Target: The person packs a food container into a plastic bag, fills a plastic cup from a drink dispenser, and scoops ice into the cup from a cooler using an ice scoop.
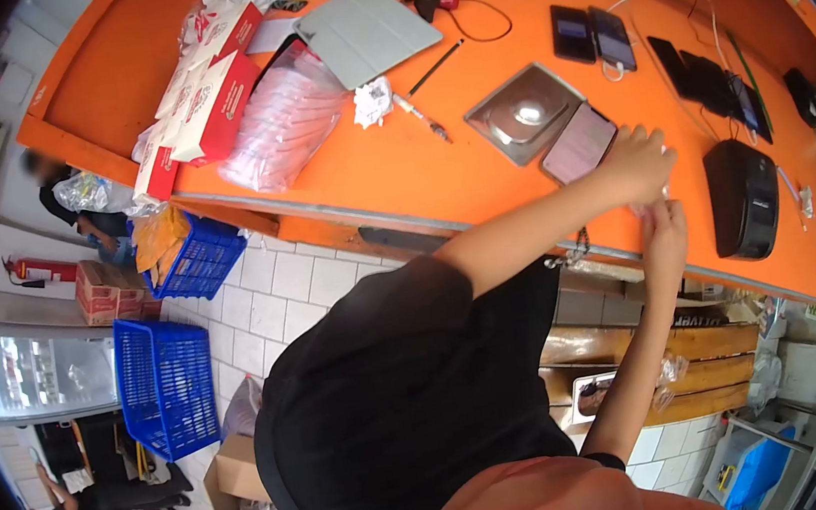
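Note:
My left hand (638, 166) is over the front part of the orange table, its fingers curled together. Just below it in the view, my right hand (664, 228) has its fingertips pinched, nearly meeting the left hand. A small whitish bit shows between them, too small to name. Beside my left wrist lies a phone (580, 142) with a pale pinkish screen, its edge over a shiny metal tray (505, 135). A dark beaded strand (580, 243) hangs at the table edge under my left forearm. A black rounded device (744, 197) stands right of my hands.
On the orange table (418, 168) are red-and-white boxes (210, 106), a plastic-wrapped stack (280, 123), a grey tablet cover (369, 33), several phones (613, 38) and cables. Blue crates (167, 383) stand on the floor at left. Two other people are at the far left.

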Motion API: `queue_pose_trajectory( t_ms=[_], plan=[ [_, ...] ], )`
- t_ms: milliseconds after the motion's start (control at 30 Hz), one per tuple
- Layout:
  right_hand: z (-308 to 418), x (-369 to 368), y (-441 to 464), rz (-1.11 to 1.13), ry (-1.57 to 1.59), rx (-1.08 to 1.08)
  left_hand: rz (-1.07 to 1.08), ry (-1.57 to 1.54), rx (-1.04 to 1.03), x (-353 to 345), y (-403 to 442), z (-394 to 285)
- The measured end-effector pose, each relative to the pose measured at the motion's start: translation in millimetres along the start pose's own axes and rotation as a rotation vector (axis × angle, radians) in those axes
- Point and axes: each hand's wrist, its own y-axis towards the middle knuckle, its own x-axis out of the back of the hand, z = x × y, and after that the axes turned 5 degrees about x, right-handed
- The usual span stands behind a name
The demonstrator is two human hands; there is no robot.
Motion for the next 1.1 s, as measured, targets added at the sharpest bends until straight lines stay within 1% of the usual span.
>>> queue_pose_trajectory(
  t_ms=[33, 67, 167, 267, 367, 467, 567, 667, 767, 867, 967, 1067, 1100],
  plan=[
    [-4, -1, -1, 0.047, -0.041, -0.021, -0.107, -0.077, -0.043, 2, -14, -4],
    [-11, -5, -2, 0.073, -0.129, 0.011, -0.209, -0.161, -0.086, 2, -26, -7],
    [-3, 11, 12, 0.111, -0.079, -0.022, -0.067, -0.345, -0.123, 12, -49, -12],
    [-20, -4, 11, 0.050, -0.048, 0.026, -0.063, -0.451, -0.151, 16, -60, -17],
    [-8, 4, 9, -0.012, -0.098, 0.086, -0.095, -0.462, -0.113, -1, -65, -14],
    [-6, 3, 6, -0.119, -0.098, 0.193, -0.150, -0.532, -0.108, -7, -66, -16],
    [-12, 2, 3, 0.015, -0.133, 0.152, -0.143, -0.544, -0.071, -15, -65, -16],
    [-8, 10, 9, 0.103, -0.160, 0.032, -0.132, -0.549, -0.037, -4, -67, -17],
    [-1, 26, 21, 0.142, -0.129, 0.111, -0.050, -0.582, 0.091, -7, -64, -15],
    [-15, 13, 23, 0.112, -0.165, 0.191, -0.077, -0.566, 0.148, -9, -63, -16],
    [-16, 5, 30, 0.133, -0.251, 0.249, -0.054, -0.513, 0.225, -10, -58, -20],
    [-23, 9, 24, 0.067, 0.009, 0.216, -0.019, -0.533, 0.235, -7, -54, -20],
    [-22, 9, 21, 0.018, 0.009, 0.228, -0.059, -0.486, 0.201, -11, -54, -19]
  ],
)
